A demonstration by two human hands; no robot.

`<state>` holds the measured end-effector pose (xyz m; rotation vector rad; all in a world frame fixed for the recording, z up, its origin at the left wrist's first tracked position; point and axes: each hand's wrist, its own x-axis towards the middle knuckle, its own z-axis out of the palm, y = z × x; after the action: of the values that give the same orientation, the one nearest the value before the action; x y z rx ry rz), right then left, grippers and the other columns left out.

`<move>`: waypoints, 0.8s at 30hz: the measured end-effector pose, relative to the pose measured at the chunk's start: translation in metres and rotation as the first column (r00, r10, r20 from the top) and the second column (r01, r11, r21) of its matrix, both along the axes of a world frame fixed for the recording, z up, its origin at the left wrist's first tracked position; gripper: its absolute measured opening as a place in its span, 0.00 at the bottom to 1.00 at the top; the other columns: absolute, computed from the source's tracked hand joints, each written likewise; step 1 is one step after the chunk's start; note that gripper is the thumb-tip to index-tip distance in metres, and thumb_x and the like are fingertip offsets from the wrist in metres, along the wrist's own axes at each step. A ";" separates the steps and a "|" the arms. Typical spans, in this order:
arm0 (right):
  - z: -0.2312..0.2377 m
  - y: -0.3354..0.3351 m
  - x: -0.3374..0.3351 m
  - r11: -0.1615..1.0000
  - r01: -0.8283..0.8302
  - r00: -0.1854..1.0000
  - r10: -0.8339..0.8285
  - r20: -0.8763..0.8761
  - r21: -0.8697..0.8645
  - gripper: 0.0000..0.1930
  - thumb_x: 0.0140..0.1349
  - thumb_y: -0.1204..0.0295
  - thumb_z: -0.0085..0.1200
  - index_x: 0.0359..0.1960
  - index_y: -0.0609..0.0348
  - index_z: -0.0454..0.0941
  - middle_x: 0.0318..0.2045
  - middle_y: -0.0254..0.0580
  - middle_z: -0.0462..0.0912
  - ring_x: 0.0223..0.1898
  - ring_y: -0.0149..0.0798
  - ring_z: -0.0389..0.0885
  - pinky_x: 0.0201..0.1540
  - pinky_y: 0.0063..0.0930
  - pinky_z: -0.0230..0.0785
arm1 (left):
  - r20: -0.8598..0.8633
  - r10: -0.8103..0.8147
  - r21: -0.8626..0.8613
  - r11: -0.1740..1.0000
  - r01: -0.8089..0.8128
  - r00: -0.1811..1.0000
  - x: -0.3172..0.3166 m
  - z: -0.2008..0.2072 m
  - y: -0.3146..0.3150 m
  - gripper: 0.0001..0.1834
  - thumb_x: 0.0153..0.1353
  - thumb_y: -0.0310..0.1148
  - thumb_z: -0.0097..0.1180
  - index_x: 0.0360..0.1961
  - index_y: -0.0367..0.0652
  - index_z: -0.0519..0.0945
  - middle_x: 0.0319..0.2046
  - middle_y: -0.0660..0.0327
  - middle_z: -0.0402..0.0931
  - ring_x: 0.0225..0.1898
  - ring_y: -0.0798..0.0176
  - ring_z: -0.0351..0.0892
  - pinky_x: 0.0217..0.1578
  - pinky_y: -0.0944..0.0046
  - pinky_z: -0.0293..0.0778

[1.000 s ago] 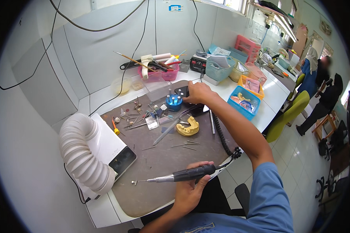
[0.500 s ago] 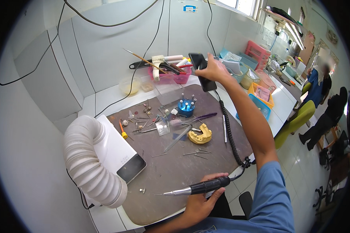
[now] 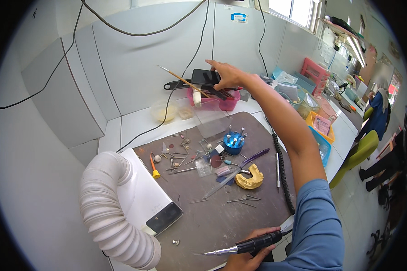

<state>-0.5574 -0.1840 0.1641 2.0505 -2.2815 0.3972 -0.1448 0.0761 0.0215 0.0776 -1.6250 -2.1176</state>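
Note:
My left hand, low in the picture, is closed around a black and silver rotary handpiece, its thin tip toward the left. My right hand reaches far across the bench and grips a black smartphone by its side. The phone is over the pink basket, which holds brushes and tools; whether it touches them I cannot tell. Between the hands, a yellow dental cast, a blue bur stand and a purple-handled tool lie on the brown mat.
A ribbed white hose curves over a white box with a dark panel at left. Loose burs lie about the mat, and a coiled cord runs along its right side. Trays stand at right, with people beyond.
My right hand has moved the phone left, from upright beside the pink basket to lying sideways over it. My left hand still holds the handpiece. The view has shifted.

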 end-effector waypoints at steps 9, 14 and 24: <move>-0.019 -0.003 -0.001 0.996 -0.064 0.997 0.061 0.054 0.065 0.54 0.44 0.59 0.72 0.74 0.56 0.55 0.62 0.58 0.71 0.61 0.56 0.72 0.66 0.41 0.64 | 0.065 -0.076 0.093 0.993 0.070 0.995 0.000 0.007 -0.006 0.17 0.63 0.21 0.59 0.54 0.36 0.78 0.51 0.54 0.78 0.55 0.58 0.76 0.59 0.61 0.69; -0.003 0.026 0.000 0.997 -0.026 1.000 0.024 -0.018 -0.066 0.50 0.49 0.55 0.70 0.72 0.59 0.58 0.64 0.60 0.69 0.66 0.55 0.67 0.68 0.42 0.62 | 0.049 -0.034 0.025 0.999 0.033 0.998 -0.006 0.005 -0.004 0.18 0.63 0.21 0.60 0.55 0.36 0.77 0.52 0.55 0.78 0.56 0.58 0.76 0.59 0.62 0.69; 0.050 0.207 0.158 0.871 0.017 0.988 0.060 0.142 -0.490 0.12 0.67 0.66 0.58 0.34 0.64 0.84 0.17 0.32 0.77 0.18 0.20 0.69 0.22 0.20 0.60 | 0.002 -0.039 0.216 0.976 0.037 0.999 -0.006 -0.001 -0.010 0.22 0.68 0.22 0.54 0.62 0.34 0.68 0.61 0.51 0.72 0.64 0.61 0.69 0.66 0.61 0.64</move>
<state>-0.3996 0.0234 0.2139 1.8307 -1.9517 1.0494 -0.1509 0.0662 0.0200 0.1236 -1.4045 -2.3184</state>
